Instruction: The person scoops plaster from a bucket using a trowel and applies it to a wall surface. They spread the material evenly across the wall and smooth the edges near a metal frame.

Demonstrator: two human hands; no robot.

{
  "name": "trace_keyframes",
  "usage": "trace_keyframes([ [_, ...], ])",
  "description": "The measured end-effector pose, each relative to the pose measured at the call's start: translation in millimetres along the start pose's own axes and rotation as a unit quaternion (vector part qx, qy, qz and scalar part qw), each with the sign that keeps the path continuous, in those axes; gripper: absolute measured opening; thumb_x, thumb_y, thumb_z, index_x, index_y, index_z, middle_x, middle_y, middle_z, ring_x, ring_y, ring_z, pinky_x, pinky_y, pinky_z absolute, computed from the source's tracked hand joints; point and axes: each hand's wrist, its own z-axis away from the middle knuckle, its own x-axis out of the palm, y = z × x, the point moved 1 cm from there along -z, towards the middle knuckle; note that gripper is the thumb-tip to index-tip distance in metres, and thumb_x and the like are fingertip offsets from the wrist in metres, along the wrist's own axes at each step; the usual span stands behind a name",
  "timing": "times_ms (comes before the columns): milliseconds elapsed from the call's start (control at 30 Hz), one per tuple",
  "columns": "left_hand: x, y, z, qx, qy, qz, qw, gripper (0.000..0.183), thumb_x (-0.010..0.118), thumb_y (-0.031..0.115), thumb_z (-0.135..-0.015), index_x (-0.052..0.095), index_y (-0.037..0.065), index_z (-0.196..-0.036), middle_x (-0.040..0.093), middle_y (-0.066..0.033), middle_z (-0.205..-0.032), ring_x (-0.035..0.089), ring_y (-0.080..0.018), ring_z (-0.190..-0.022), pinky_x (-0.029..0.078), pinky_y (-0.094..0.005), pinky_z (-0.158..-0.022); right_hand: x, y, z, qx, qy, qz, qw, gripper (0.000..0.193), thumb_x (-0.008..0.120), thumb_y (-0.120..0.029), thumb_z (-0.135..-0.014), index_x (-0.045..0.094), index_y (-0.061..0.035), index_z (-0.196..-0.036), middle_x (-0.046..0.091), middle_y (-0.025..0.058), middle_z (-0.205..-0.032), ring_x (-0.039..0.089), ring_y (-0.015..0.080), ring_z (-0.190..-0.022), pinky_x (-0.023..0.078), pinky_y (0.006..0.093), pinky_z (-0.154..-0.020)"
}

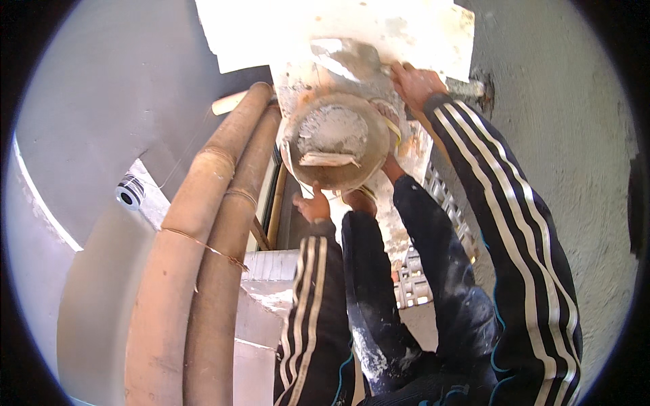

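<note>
Stained board (292, 84), bucket (332, 177) mouth upward

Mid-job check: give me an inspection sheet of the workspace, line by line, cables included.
Surface: pale, stained board under the basin.
Job's things: basin holds grey mix and a pale narrow piece.
Clutter: grey-smeared flat piece beyond the basin; perforated grey piece at lower right.
Hands: left hand at the basin's near rim; right hand by the flat piece's right end, grip unclear.
Cables: nothing seen; a thin tie binds the poles.
Surroundings: two thick brown poles left, rough grey wall right.
</note>
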Motion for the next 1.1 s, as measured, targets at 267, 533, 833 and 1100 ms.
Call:
trace_keyframes([
  [267,-16,11,52,-0.032,-0.26,0.55,0.793,0.02,0.062,0.022,-0.088,0.051,0.008,-0.079,0.045,0.0014,-0.06,0.045,-0.0127,-0.057,0.046,-0.0326,-0.068,75,-22,49,0.341,0.094,-0.204,0.913,0.043,0.055,-0.032,-0.081,0.044,-0.007,-0.115,0.061,0.0223,-0.102,0.059,0.0411,-0.098,0.047,0.048,-0.085],
  [533,-84,66,158,-0.049,-0.304,0.611,0.73,0.021,0.054,0.018,-0.092,0.045,0.009,-0.076,0.027,0.0037,-0.059,0.024,-0.0085,-0.055,0.037,-0.0289,-0.072,119,-28,191,0.301,0.064,-0.209,0.928,0.04,0.051,-0.034,-0.085,0.044,-0.01,-0.116,0.062,0.0275,-0.091,0.058,0.0477,-0.086,0.045,0.0549,-0.076],
  [833,-159,-16,253,-0.042,-0.277,0.605,0.746,0.023,0.049,0.025,-0.092,0.039,0.011,-0.076,0.024,0.0042,-0.061,0.026,-0.0084,-0.053,0.029,-0.0283,-0.065,258,-14,248,0.464,0.243,-0.16,0.837,0.027,0.052,-0.033,-0.087,0.054,-0.0094,-0.099,0.059,0.0181,-0.063,0.061,0.0387,-0.06,0.047,0.0499,-0.053],
  [1100,-189,-87,289,-0.136,-0.177,0.574,0.788,0.021,0.053,0.027,-0.087,0.045,0.008,-0.082,0.025,0.0045,-0.061,0.027,-0.0084,-0.053,0.031,-0.0274,-0.063,226,-101,194,0.066,0.093,-0.093,0.989,0.027,0.048,-0.028,-0.088,0.052,-0.0054,-0.103,0.061,0.0192,-0.101,0.062,0.0351,-0.089,0.051,0.0457,-0.067],
])
